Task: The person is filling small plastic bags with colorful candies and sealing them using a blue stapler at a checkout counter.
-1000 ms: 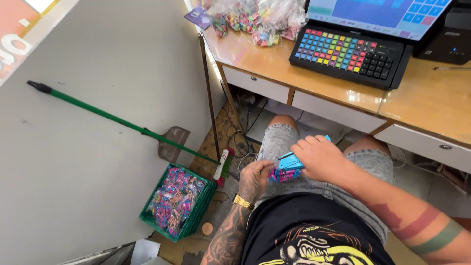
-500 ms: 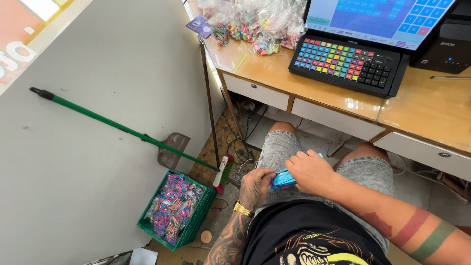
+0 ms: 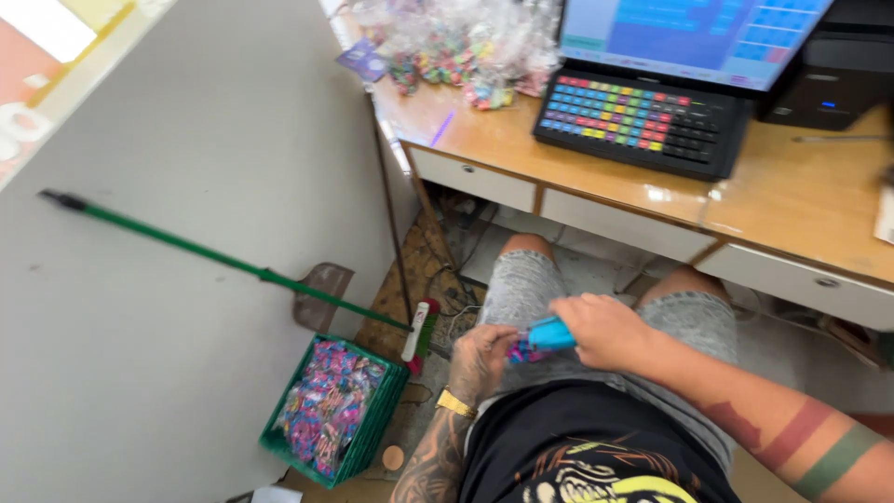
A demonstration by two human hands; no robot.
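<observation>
Head view, green crate point(image 3: 372, 438) w/ wrapped sweets point(image 3: 326, 405), both hands' grip on blue tool point(image 3: 549, 333)

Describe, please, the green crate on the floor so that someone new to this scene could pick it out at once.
Start at the wooden desk with the multicoloured keyboard, then look down to the floor at its left end, beside the grey wall. There sits the green plastic crate, by the person's left hand. Unlike anything nearby, it is heaped with small pink and blue wrapped packets.

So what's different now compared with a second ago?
Both hands dropped lower toward the lap: the right hand still grips the blue tool, the left hand still pinches the small colourful packet. The green crate and broom stayed put.
</observation>
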